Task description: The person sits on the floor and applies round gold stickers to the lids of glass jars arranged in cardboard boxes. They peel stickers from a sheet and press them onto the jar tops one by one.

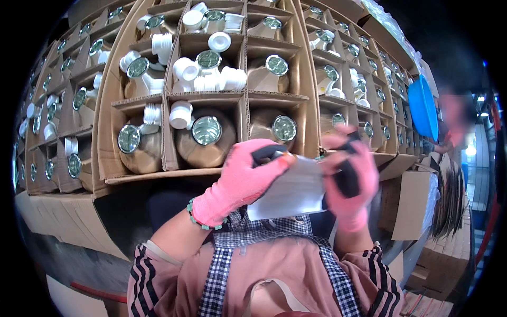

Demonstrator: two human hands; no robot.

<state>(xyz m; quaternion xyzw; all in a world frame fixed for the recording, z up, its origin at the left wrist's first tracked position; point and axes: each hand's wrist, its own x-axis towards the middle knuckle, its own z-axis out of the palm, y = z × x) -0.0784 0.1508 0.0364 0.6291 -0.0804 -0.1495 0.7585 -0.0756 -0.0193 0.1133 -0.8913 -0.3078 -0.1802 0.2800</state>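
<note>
My left hand (240,177), in a pink glove with dark palm and fingers, pinches the upper left corner of a thin whitish, slightly shiny sheet (288,193). A small orange spot shows by its fingertips. The sheet hangs in front of my chest, over a checked apron. At its upper right edge is my right hand (351,182), gloved the same way. Its fingers are smeared by motion, so whether they grip the sheet is unclear. Just beyond my hands stands a divided cardboard box (206,173) holding bronze-coloured bottles (198,152) with mirrored round mouths.
White plastic stoppers (181,114) lie among the bottles in several compartments. More divided boxes of bottles stand left (79,132) and right (359,68). A blue basin (422,108) sits at the right, near another person's blurred arm (455,127). Stacked cardboard (446,198) stands below it.
</note>
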